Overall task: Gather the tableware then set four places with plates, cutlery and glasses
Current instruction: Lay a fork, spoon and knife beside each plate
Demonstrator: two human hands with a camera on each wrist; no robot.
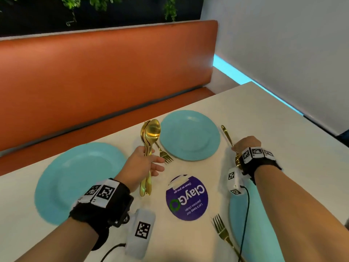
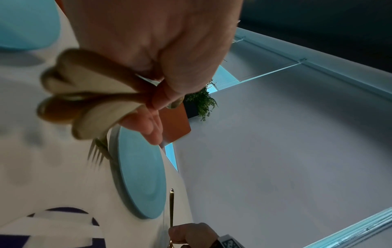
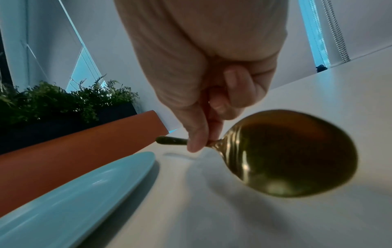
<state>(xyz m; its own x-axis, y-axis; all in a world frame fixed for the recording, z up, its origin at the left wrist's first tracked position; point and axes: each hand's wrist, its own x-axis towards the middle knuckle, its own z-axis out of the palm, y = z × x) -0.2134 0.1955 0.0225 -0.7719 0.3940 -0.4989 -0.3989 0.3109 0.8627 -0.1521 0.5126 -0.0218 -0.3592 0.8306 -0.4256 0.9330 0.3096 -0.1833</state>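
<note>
My left hand (image 1: 146, 159) grips a bunch of gold spoons (image 1: 152, 130) by their handles, bowls up, held between two teal plates: one at the left (image 1: 75, 182) and one at the far centre (image 1: 189, 135). A gold fork (image 1: 164, 154) lies at the far plate's left edge. To the right of that plate my right hand (image 1: 238, 147) pinches a single gold spoon (image 3: 297, 154) just above the table, handle (image 1: 226, 134) pointing away and bowl toward my wrist. A third teal plate (image 1: 264, 229) lies under my right forearm, with a gold fork (image 1: 222, 231) to its left.
A round purple sticker (image 1: 187, 197) marks the white table (image 1: 264, 110) between the plates. An orange bench back (image 1: 105, 72) runs along the far side. A white wall (image 1: 292, 44) stands at the right. Plants (image 3: 63, 100) grow behind the bench.
</note>
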